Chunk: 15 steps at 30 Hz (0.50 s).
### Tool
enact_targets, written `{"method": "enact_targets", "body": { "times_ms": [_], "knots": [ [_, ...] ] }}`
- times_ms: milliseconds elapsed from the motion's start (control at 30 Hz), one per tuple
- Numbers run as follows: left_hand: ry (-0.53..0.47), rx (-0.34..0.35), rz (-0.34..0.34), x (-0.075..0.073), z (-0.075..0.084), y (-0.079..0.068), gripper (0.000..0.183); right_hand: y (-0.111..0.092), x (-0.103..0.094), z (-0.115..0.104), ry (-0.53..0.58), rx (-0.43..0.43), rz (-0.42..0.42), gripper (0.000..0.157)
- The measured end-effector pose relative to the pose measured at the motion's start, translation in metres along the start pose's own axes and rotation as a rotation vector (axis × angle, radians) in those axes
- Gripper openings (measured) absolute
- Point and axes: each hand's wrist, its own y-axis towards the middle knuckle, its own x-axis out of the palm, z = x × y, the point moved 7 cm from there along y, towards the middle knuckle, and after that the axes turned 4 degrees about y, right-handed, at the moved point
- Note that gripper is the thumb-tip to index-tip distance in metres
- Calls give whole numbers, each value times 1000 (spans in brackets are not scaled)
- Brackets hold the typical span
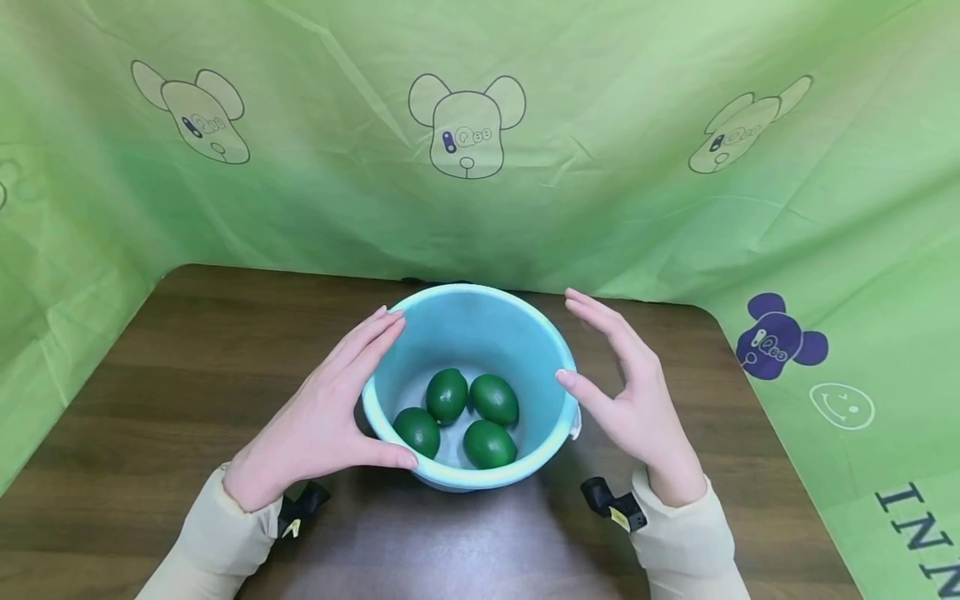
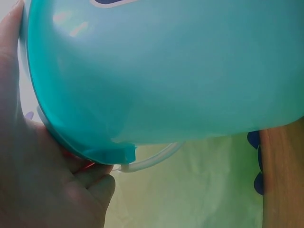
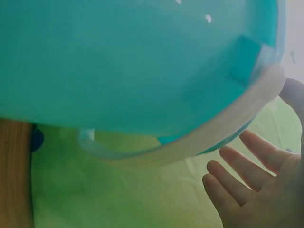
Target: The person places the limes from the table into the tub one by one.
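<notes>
A light-blue bucket (image 1: 536,329) stands on the table with several dark green limes (image 1: 491,444) on its bottom. My left hand (image 1: 318,417) holds the bucket's rim at the left side, its thumb along the front edge and its fingertips at the back left. In the left wrist view, fingers (image 2: 100,187) curl below the rim beside the handle lug. My right hand (image 1: 633,392) is spread to the right of the bucket, thumb tip close to the rim and the other fingers apart from it. A pale handle (image 3: 223,118) hangs along the bucket's side in the right wrist view.
The brown wooden table (image 1: 247,350) has rounded back corners. A green cloth (image 1: 577,208) printed with cartoon bear heads hangs behind it and along both sides. The bucket stands near the table's back edge. Small black wrist cameras (image 1: 615,504) sit by both sleeves.
</notes>
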Motion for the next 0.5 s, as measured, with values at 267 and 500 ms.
{"method": "enact_targets", "body": {
  "times_ms": [267, 500],
  "knots": [
    [-72, 38, 40, -18, 5, 1, 121, 1, 1, 24, -4, 79, -1, 56],
    [-14, 26, 157, -30, -29, 2, 96, 4, -5, 43, -33, 112, 6, 54]
  ]
}}
